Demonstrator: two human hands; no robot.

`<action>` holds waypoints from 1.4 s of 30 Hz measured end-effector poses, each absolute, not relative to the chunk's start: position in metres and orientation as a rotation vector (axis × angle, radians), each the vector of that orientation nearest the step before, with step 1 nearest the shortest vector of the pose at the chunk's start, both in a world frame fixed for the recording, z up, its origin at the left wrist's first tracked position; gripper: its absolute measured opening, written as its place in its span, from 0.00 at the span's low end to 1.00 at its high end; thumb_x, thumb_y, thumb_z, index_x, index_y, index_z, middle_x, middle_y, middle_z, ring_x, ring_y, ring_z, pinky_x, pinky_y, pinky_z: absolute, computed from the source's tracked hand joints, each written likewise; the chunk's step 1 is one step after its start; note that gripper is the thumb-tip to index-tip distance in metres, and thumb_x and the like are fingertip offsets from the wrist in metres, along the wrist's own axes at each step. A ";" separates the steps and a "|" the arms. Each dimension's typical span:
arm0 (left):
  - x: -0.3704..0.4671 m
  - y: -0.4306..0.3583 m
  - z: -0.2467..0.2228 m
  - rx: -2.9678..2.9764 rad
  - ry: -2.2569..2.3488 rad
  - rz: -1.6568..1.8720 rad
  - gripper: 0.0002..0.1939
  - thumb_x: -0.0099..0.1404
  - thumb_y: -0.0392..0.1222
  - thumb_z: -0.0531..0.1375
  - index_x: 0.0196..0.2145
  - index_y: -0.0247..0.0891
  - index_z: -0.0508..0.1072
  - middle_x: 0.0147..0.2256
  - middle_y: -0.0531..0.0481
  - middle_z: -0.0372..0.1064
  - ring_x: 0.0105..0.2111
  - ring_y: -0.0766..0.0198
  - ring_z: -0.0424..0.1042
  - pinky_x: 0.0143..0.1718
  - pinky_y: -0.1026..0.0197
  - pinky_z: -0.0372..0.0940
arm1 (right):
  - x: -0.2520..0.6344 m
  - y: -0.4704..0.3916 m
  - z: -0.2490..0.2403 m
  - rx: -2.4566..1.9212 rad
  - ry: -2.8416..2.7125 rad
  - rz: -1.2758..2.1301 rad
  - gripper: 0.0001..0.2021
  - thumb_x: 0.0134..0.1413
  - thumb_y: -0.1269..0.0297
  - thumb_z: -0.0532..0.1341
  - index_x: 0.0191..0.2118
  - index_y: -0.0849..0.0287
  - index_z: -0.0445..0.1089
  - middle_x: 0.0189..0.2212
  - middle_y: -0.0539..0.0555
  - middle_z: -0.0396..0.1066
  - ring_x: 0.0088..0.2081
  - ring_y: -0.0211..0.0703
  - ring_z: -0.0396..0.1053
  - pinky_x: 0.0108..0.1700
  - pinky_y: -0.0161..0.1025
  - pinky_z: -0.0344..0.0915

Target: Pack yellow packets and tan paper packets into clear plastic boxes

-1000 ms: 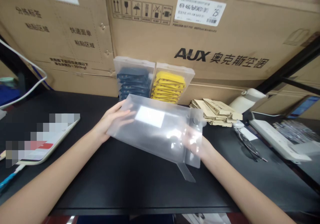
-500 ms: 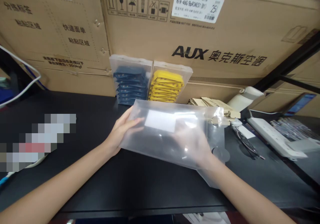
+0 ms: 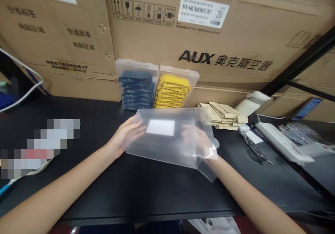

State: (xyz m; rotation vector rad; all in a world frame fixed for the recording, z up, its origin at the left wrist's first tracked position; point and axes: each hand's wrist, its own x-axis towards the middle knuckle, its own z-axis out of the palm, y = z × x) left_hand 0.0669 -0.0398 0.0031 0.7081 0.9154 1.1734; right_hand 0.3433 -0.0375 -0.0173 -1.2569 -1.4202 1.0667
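Observation:
A clear, frosted plastic box (image 3: 162,150) with a white label (image 3: 160,127) hangs just above the black table, tilted, its end flaps standing out at the right. My left hand (image 3: 123,136) is closed around its left end, some fingers showing dimly through the plastic. At the flapped right end, my right hand (image 3: 196,136) shows blurred through the plastic, fingers stretched toward the left. Whether it is inside the box or behind it I cannot tell.
Behind stand two clear boxes, one with blue packets (image 3: 137,91), one with yellow packets (image 3: 172,91), against a large carton (image 3: 146,45). Flat tan cartons (image 3: 225,117), a white bottle (image 3: 252,103), a cable (image 3: 253,145) and a power strip (image 3: 284,143) lie right.
The box's right end and its flaps have shifted left and come into clearer view. My right hand has moved slightly left along with it; my left hand keeps its grip.

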 end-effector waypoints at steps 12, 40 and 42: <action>0.039 -0.027 0.019 1.015 1.243 1.112 0.25 0.47 0.43 0.69 0.45 0.42 0.74 0.45 0.45 0.74 0.42 0.55 0.74 0.37 0.62 0.69 | 0.370 -0.017 -0.021 -1.298 -1.313 0.997 0.16 0.41 0.55 0.66 0.34 0.62 0.70 0.25 0.52 0.72 0.22 0.34 0.66 0.20 0.31 0.64; 0.041 -0.026 0.001 1.212 1.150 0.885 0.34 0.54 0.46 0.64 0.58 0.49 0.61 0.60 0.48 0.58 0.56 0.52 0.63 0.55 0.55 0.60 | 0.353 -0.027 -0.021 -1.215 -1.386 1.044 0.14 0.50 0.55 0.61 0.37 0.59 0.66 0.08 0.39 0.55 0.09 0.29 0.50 0.12 0.27 0.48; 0.042 -0.025 0.003 1.154 1.190 0.950 0.32 0.55 0.45 0.63 0.57 0.47 0.63 0.57 0.47 0.62 0.52 0.52 0.67 0.52 0.55 0.63 | 0.358 -0.024 -0.023 -1.144 -1.257 0.904 0.12 0.51 0.57 0.60 0.38 0.58 0.65 0.09 0.39 0.56 0.09 0.29 0.50 0.13 0.27 0.49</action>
